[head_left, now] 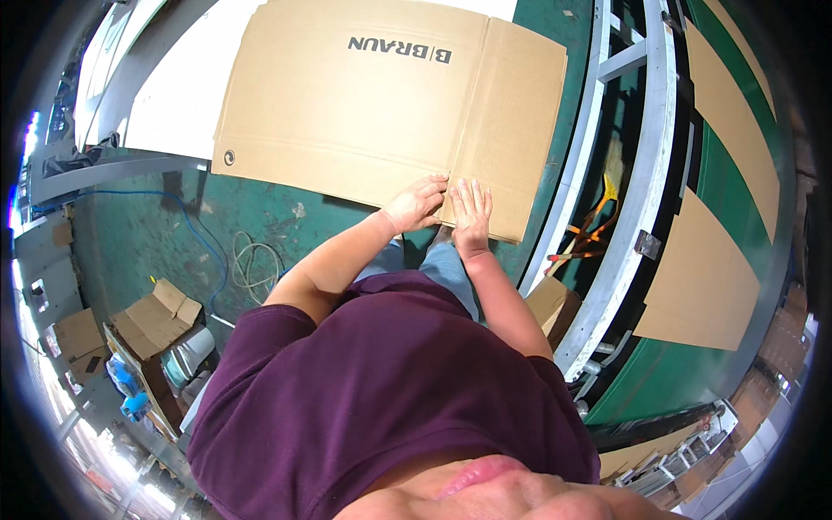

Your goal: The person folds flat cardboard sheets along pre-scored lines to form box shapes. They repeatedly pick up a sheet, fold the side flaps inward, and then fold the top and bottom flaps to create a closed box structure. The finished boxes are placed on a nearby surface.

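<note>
Cardboard sheet: a tan, creased corrugated sheet [347, 113] lies flat in front of the person, its far left part over a white table [178, 95], its near edge above the green floor [130, 234]; dark lettering faces up.
Left grip: the left hand [418, 204] sits on the near edge beside the crease, fingers bent; I cannot tell whether it pinches the board.
Right grip: the right hand [471, 217] is unclenched, fingers extended flat on the sheet, just right of the crease.
Right side: beyond a grey metal rail [663, 113], more tan sheets [698, 277] lie spaced along a green surface [732, 186].
Lower left: a blue hose [212, 247], a pale coiled hose [251, 256] and an opened carton [160, 316].
</note>
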Action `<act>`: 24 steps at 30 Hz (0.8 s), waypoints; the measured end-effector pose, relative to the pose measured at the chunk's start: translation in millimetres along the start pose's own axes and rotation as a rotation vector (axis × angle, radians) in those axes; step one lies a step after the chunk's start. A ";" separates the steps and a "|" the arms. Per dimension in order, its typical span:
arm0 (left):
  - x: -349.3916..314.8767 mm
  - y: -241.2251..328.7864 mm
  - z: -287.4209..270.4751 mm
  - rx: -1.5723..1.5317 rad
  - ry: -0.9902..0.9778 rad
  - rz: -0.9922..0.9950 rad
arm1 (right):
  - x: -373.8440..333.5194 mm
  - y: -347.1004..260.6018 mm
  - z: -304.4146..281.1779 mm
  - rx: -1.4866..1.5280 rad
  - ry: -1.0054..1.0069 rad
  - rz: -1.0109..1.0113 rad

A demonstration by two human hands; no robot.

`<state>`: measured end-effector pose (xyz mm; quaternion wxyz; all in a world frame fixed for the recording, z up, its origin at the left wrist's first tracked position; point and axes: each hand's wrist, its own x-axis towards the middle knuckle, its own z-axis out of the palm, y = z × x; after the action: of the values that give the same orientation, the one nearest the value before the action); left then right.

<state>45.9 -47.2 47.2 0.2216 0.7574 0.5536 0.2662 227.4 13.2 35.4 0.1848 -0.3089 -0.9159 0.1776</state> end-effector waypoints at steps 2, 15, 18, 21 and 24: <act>-3.4 -1.7 4.1 -0.025 0.070 0.002 | -3.3 3.2 -1.1 0.013 -0.009 -0.002; -10.2 11.9 21.5 -0.149 0.224 -0.188 | -4.0 1.8 -4.0 -0.055 -0.073 0.039; -7.0 15.3 18.0 -0.037 0.177 -0.206 | -3.3 0.8 -2.6 -0.081 -0.092 0.039; -3.2 10.5 13.3 0.158 0.070 -0.099 | -3.9 2.5 -3.3 -0.092 -0.092 0.007; -0.3 12.3 9.9 0.307 -0.001 -0.062 | -7.4 -4.2 -15.9 -0.087 -0.136 0.027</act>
<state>61.1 -51.4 47.3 0.1114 0.7650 0.6108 0.1709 237.9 8.7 49.4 0.1062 -0.3163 -0.9289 0.1609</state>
